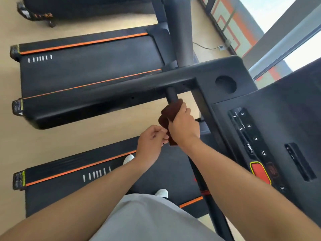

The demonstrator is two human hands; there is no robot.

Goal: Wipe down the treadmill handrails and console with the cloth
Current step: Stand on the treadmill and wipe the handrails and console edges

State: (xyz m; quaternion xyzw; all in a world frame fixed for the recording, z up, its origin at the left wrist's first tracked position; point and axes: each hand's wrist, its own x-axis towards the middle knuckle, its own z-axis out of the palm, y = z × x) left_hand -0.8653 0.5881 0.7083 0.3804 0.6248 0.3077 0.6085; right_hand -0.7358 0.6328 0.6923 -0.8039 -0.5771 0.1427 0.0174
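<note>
A dark brown cloth [167, 114] is wrapped round the short round grip bar [171, 94] that sticks out under the left handrail [97, 100] of the black treadmill. My right hand [184, 126] grips the bar through the cloth. My left hand [152, 141] sits just left of it, fingers curled, with its fingertips at the cloth's hanging lower end. The console [271, 136] with numbered buttons and a red stop button lies to the right.
A cup-holder hole [225, 84] is in the console's top corner. A second treadmill [90, 63] stands parallel on the left, and a third beyond it. My white shoes [161, 193] stand on the belt. Windows run along the right.
</note>
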